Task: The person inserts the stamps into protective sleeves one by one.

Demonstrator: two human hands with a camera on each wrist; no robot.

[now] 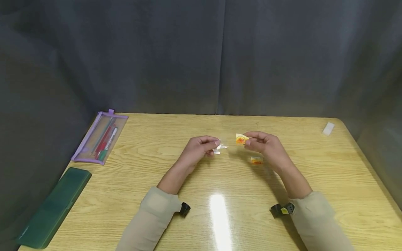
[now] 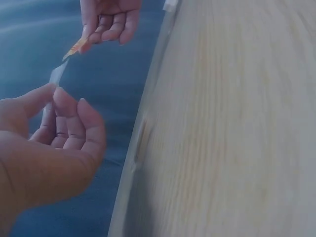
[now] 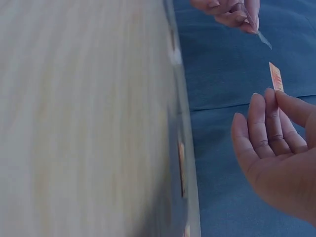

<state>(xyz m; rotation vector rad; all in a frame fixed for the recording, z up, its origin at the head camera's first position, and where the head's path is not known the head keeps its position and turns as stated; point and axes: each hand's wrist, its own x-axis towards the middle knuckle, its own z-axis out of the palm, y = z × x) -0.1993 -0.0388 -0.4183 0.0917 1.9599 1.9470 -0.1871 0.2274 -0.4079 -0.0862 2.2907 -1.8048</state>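
Note:
Between thumb and fingertips, my left hand [image 1: 198, 150] pinches a small piece of clear, shiny plastic wrapper [image 1: 221, 147]. The same wrapper [image 2: 58, 74] points up from the fingertips in the left wrist view. To its right, my right hand [image 1: 267, 145] pinches a small yellow-and-orange printed packet piece [image 1: 240, 139] by one end. A narrow gap parts this piece [image 3: 275, 76] from the wrapper in the right wrist view. Both hands are above the table. Below the right hand, a second yellow-and-orange piece [image 1: 257, 160] lies on the wood.
The wooden table [image 1: 150, 139] meets a dark curtain [image 1: 157, 59] at the back. A purple-edged mesh pouch [image 1: 100, 139] with pens lies at the left, with a green case [image 1: 54, 209] nearer. A white block, perhaps an eraser [image 1: 328, 128], lies at the far right.

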